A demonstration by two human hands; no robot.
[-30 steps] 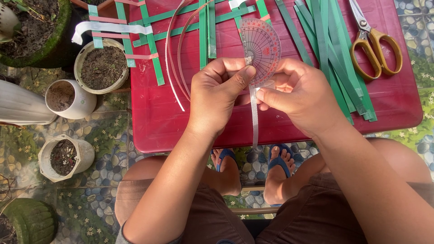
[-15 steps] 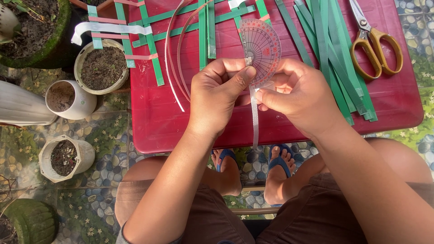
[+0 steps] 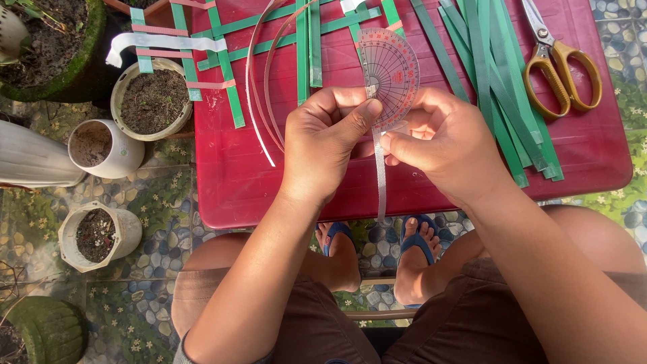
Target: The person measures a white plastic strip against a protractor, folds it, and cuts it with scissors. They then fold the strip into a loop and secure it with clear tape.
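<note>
Off the red table's (image 3: 269,195) left edge, three soil-filled pots (image 3: 151,100) are crowding in, and woven green-and-pink strips (image 3: 222,74) are lying across the far left corner, with two thin curved strips (image 3: 259,81) bowing beside them. Now the left hand (image 3: 323,145) is closing, thumb and forefinger pinching the clear protractor (image 3: 387,71) above the table's near edge. A pale narrow strip (image 3: 381,178) is hanging straight down from that pinch, over the edge. The right hand (image 3: 445,145) is curling in too, fingertips pressing the same strip just beside the protractor's base. It looks risky: the grip is only fingertip-deep, so a slip could be letting the protractor twist or the strip slide off. Further right, long green strips (image 3: 499,81) are fanning toward the near right corner, close enough for a wrist to be dragging them. Yellow-handled scissors (image 3: 563,64) are lying at the far right.
</note>
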